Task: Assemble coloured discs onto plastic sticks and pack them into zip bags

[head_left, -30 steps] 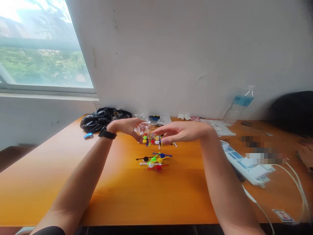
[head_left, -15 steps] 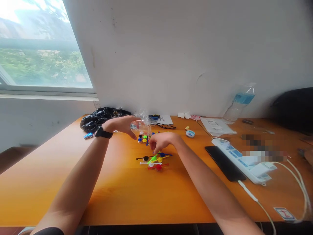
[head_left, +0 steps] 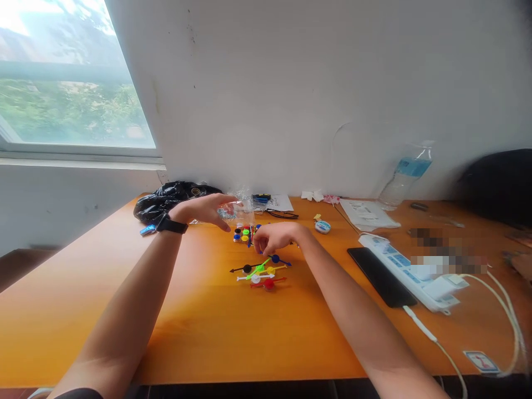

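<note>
My left hand (head_left: 205, 210) hovers at the far middle of the table, thumb and fingers spread, holding nothing, beside a clear plastic bag (head_left: 245, 210). My right hand (head_left: 274, 237) bends down over the colored pieces with its fingers drawn together; whatever they pinch is hidden. Just below it lies a blue arrow spinner (head_left: 275, 259). Grouped with it are a black arrow spinner (head_left: 246, 269), a green one (head_left: 260, 268), a yellow one (head_left: 271, 270), a white one (head_left: 255, 279) and a red one (head_left: 269, 284). Behind, several small round colored pieces (head_left: 241, 235) sit close together, partly covered by my right hand.
A black plastic bag (head_left: 174, 199) and a small blue packet (head_left: 148, 230) are at the far left. To the right are a round container (head_left: 322, 226), a phone (head_left: 380, 277), a white power strip (head_left: 409, 274) with cables, and a bottle (head_left: 409, 172) by the wall.
My right hand has lifted slightly away from the arrow spinners toward the round pieces. The blue arrow spinner now lies at a different angle. My left hand stays nearly in place.
</note>
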`<state>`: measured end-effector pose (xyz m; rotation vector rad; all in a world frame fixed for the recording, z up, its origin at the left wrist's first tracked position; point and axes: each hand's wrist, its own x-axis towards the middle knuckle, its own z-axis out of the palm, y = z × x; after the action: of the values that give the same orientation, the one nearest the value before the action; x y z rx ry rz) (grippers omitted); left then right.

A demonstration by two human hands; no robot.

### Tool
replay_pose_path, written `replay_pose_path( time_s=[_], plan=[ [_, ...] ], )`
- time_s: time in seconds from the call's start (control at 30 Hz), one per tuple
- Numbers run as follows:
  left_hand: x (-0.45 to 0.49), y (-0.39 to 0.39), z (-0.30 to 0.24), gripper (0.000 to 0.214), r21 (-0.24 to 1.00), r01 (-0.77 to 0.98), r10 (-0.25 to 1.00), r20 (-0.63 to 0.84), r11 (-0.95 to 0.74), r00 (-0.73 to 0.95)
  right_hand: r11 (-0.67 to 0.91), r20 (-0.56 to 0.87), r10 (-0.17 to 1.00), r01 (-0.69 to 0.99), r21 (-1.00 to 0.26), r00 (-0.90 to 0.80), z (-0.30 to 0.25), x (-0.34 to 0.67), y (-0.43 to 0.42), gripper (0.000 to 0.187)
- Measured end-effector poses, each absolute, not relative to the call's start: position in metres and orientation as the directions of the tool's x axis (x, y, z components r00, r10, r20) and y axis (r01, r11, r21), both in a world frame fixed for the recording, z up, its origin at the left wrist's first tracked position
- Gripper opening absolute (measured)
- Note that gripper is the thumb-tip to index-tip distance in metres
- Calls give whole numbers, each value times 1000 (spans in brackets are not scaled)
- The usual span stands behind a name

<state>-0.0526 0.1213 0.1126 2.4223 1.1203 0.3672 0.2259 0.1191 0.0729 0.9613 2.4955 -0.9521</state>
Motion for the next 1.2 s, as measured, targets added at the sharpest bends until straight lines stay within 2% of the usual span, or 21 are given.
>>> replay_pose_path(
  time_s=[0.1, 0.23, 0.4, 0.47, 0.57, 0.67, 0.73, 0.87, 1.07, 1.2],
  plan=[
    [-53, 119, 114, 85, 565, 610, 762, 52, -556, 646, 542, -398, 501, 637, -548, -769, 86, 237, 119, 28],
    [-49, 117, 115, 72, 594, 598, 764, 42, -537, 644, 471, -193, 550, 493, -731, -813, 105, 259, 118, 24],
    [-44, 114, 117, 67, 661, 541, 741, 34, -520, 670, 394, 7, 644, 323, -860, -765, 130, 287, 107, 27],
    [-41, 110, 120, 64, 710, 475, 712, 53, -520, 700, 411, 176, 708, 198, -890, -684, 140, 295, 100, 24],
    [-35, 105, 124, 63, 736, 408, 683, 102, -541, 723, 526, 467, 771, 19, -850, -433, 151, 298, 94, 20],
    [-30, 100, 128, 66, 738, 360, 661, 153, -571, 735, 612, 603, 755, -52, -789, -258, 154, 291, 92, 18],
    [-27, 97, 129, 70, 756, 320, 648, 176, -571, 741, 639, 624, 738, -32, -769, -258, 154, 282, 90, 15],
    [-22, 94, 130, 75, 787, 237, 623, 226, -570, 749, 641, 578, 706, 25, -767, -409, 155, 266, 83, 10],
    [-11, 83, 138, 64, 802, 188, 597, 242, -566, 765, 697, 526, 618, 98, -710, -584, 157, 258, 71, 9],
    [-9, 78, 143, 56, 824, 210, 624, 207, -527, 753, 701, 496, 598, 112, -704, -629, 164, 258, 63, 18]
  ],
)
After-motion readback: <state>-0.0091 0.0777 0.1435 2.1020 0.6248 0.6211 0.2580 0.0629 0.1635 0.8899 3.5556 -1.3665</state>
